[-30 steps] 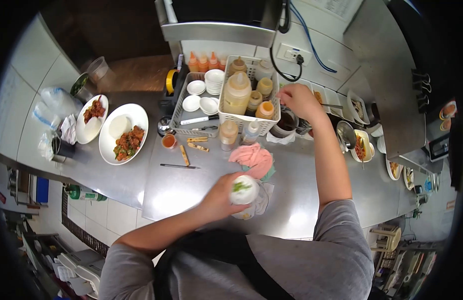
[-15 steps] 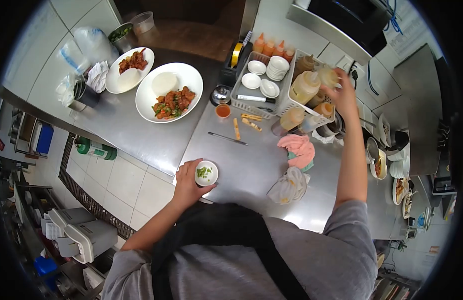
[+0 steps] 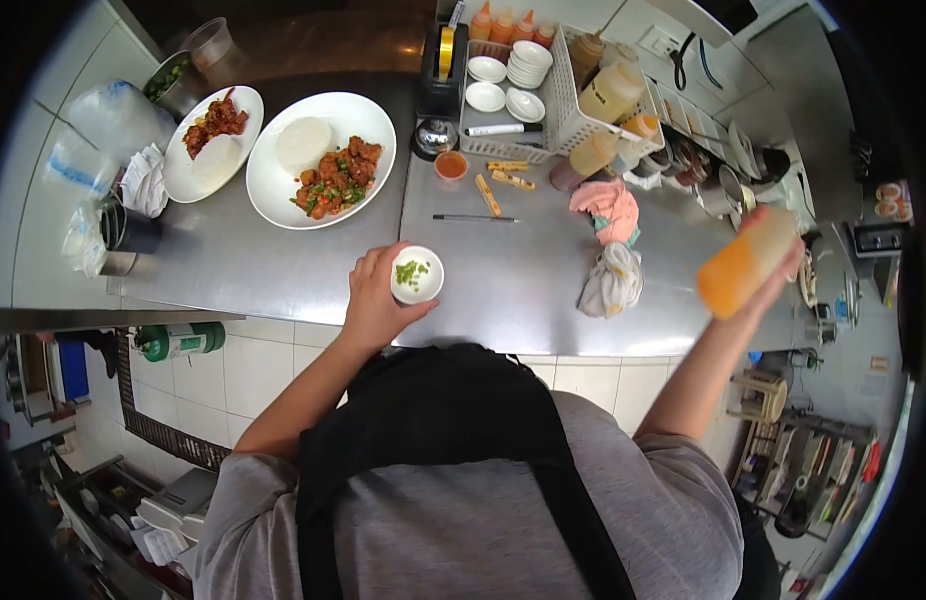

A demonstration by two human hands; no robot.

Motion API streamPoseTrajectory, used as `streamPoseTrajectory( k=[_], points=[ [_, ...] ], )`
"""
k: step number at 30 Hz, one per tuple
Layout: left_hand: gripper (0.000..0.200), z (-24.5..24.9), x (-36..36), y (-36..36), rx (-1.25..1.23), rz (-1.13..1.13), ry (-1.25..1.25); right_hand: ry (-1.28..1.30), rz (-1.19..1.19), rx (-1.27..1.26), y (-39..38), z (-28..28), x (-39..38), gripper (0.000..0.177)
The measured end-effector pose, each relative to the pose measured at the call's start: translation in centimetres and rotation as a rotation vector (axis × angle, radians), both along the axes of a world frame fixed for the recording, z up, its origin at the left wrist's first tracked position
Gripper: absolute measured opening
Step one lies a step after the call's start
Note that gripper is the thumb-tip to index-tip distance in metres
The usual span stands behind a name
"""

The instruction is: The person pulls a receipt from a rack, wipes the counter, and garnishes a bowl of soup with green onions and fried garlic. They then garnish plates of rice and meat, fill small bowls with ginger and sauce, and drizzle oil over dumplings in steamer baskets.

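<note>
My left hand (image 3: 370, 300) is closed around the side of a small white sauce dish (image 3: 420, 292) at the counter's front edge. Chopped green onion (image 3: 412, 272) lies in the dish. Off to the right, my right hand (image 3: 773, 287) grips a squeeze bottle (image 3: 747, 262) holding orange sauce. This bottle is raised and tilted, its orange part toward the lower left and its pale part toward the upper right. Farther back on the counter are a large white plate (image 3: 268, 205) with rice and glazed meat, and a second plate (image 3: 190, 187) with similar food.
A white basket (image 3: 573, 125) of squeeze bottles stands at the back, beside a grey basket (image 3: 503, 138) of small dishes. A pen (image 3: 476, 218), a cup of red sauce (image 3: 450, 166), a pink cloth (image 3: 608, 208) and a white cloth (image 3: 613, 280) lie on the steel counter (image 3: 513, 300).
My right hand has come away from the bottle basket toward the front right, now with an orange squeeze bottle in it. My left hand still holds the dish. The camera view has shifted.
</note>
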State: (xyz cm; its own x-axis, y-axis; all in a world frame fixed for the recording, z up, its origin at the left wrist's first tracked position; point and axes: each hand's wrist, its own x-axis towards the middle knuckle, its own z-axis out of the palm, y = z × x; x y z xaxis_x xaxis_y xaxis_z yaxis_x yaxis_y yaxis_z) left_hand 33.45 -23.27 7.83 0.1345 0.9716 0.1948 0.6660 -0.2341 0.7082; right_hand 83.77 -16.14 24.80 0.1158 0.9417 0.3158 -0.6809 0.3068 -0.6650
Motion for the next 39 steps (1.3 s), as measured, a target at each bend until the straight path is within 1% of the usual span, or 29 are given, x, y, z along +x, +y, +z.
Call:
streamPoseTrajectory(
  k=[2, 3, 4, 5, 6, 7, 8, 10, 12, 13, 15, 16, 18, 19, 21, 24, 27, 31, 33, 34, 36, 37, 39],
  points=[
    [0.083, 0.9, -0.6, 0.7, 0.009, -0.029, 0.004, 0.707, -0.101, -0.251, 2.2, -10.0, 5.8, 0.042],
    [0.082, 1.4, -0.8, 0.9, 0.017, -0.045, 0.009, 0.705, 0.032, -0.339, 1.4, -12.8, 4.7, 0.041],
    [0.082, 1.8, -0.9, 0.9, 0.031, -0.055, 0.014, 0.701, 0.171, -0.422, 0.9, -14.6, 1.8, 0.041],
    [0.081, 2.2, -1.1, 1.2, 0.058, -0.071, 0.012, 0.363, 0.247, -0.402, -0.3, -12.9, -5.1, 0.039],
    [0.081, 2.5, -1.3, 1.5, 0.062, -0.072, 0.014, 0.028, 0.312, -0.378, -2.2, -10.1, -13.2, 0.037],
    [0.081, 2.7, -1.4, 1.6, 0.065, -0.083, 0.044, -0.15, 0.272, -0.429, -3.6, -8.4, -18.4, 0.04],
    [0.08, 2.8, -1.4, 1.8, 0.068, -0.095, 0.073, -0.329, 0.23, -0.48, -4.6, -7.6, -21.9, 0.046],
    [0.08, 3.0, -1.3, 1.9, 0.067, -0.117, 0.096, -1.149, 0.204, -0.076, -4.7, -8.0, -25.3, 0.054],
    [0.08, 3.0, -1.1, 2.1, 0.072, -0.14, 0.118, -1.706, 0.231, 0.38, -4.1, -8.3, -27.3, 0.065],
    [0.08, 2.9, -1.1, 2.1, 0.073, -0.142, 0.122, -1.707, 0.225, 0.375, -4.1, -7.9, -28.3, 0.065],
    [0.08, 2.9, -1.0, 2.2, 0.073, -0.145, 0.124, -2.153, 0.474, 0.218, -4.1, -6.5, -30.1, 0.073],
    [0.079, 2.9, -1.0, 2.1, 0.073, -0.144, 0.122, -2.153, 0.475, 0.214, -4.0, -6.6, -30.6, 0.073],
    [0.079, 2.7, -1.1, 1.9, 0.068, -0.142, 0.119, -2.248, 0.388, 0.227, -3.9, -6.9, -31.5, 0.08],
    [0.078, 2.6, -1.2, 1.8, 0.064, -0.131, 0.104, -2.248, 0.391, 0.229, -3.9, -6.9, -31.9, 0.08],
    [0.078, 2.5, -1.3, 1.7, 0.062, -0.117, 0.088, -2.366, 0.414, 0.266, -3.8, -6.7, -32.7, 0.086],
    [0.078, 2.3, -1.8, 1.4, 0.062, -0.101, 0.051, -2.414, 0.387, 0.335, -3.7, -7.3, -33.3, 0.091],
    [0.078, 1.9, -2.2, 1.1, 0.054, -0.078, 0.018, -2.411, 0.343, 0.418, -3.7, -7.6, -33.7, 0.09],
    [0.076, 1.9, -2.7, 1.0, 0.053, -0.053, -0.001, -2.366, 0.307, 0.414, -3.7, -8.0, -33.6, 0.087],
    [0.075, 1.9, -2.9, 1.0, 0.05, -0.048, -0.012, -2.258, 0.296, 0.327, -3.7, -8.1, -33.3, 0.082],
    [0.075, 2.0, -3.0, 0.9, 0.068, -0.037, -0.017, -2.258, 0.291, 0.329, -3.8, -8.2, -33.1, 0.082],
    [0.074, 1.9, -3.3, 1.0, 0.095, -0.032, -0.024, -1.908, 0.216, 0.198, -4.3, -8.1, -32.7, 0.076],
    [0.074, 1.6, -3.4, 1.1, 0.109, -0.019, -0.044, -1.914, 0.201, 0.199, -4.5, -8.2, -32.6, 0.076],
    [0.075, 1.1, -3.6, 1.4, 0.124, 0.016, -0.054, -1.527, 0.077, 0.245, -4.7, -8.3, -33.0, 0.071]
  ],
)
